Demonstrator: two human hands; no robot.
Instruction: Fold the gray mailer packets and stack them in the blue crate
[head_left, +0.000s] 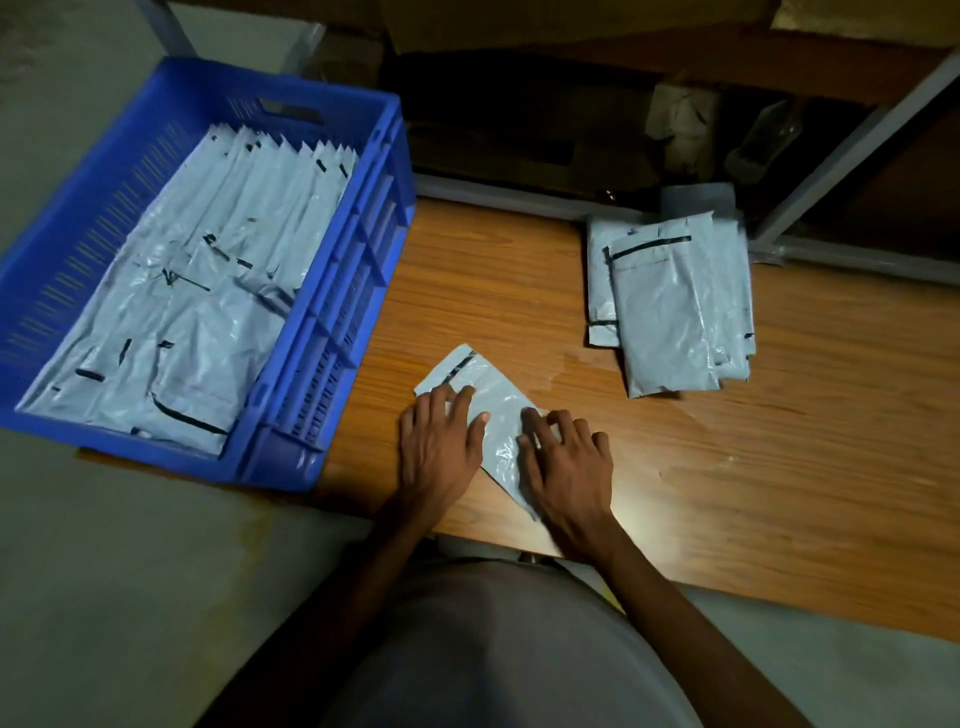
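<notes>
Hands first: your left hand (439, 441) lies flat with fingers spread on the near-left part of a gray mailer packet (493, 410) on the table (779, 467). Your right hand (569, 462) presses on the packet's right side, fingers slightly bent at the knuckles, tips down on the plastic. Neither hand curls round or pinches anything; both just press down. The two hands sit near each other with a strip of the packet showing between them.

That packet lies tilted on the wooden table, close to your edge, its black sealing strip at the far-left corner. Whether it is already folded, you cannot tell from this view.

Blue crate (337, 291) stands to your left, partly on the table's left end, just beside the packet but not touching it. Inside you have a row of folded packets (280, 187) standing on edge along the far end, and more folded ones (171, 343) lying flat and overlapping in the near part.

Loose pile of unfolded packets (670, 306) sits on the far-right part of the table, well apart from your hands, top one face up with its black strip toward the far side. Dark shelf (571, 130) runs behind the table, with a metal frame leg (852, 140) slanting at the right. Your gray shirt (493, 649) fills the bottom of the view.
</notes>
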